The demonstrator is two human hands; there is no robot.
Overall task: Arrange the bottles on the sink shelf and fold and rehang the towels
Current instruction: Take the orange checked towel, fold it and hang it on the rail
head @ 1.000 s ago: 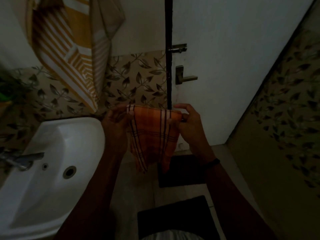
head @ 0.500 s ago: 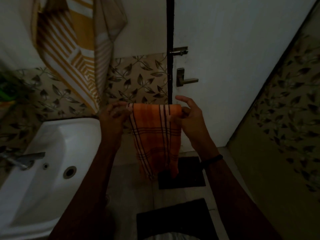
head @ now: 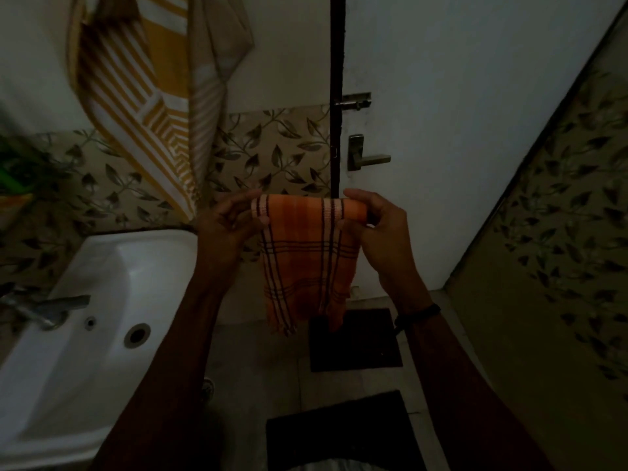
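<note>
Head view: both hands hold a folded orange towel [head: 307, 256] up.
Left hand [head: 226, 226] and right hand [head: 380, 222] pinch its top corners, forearms raised, beside the sink [head: 102, 300].

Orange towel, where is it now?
In the head view's middle, the orange towel hangs between the left hand and right hand, which pinch its top corners, right of the sink.
</note>
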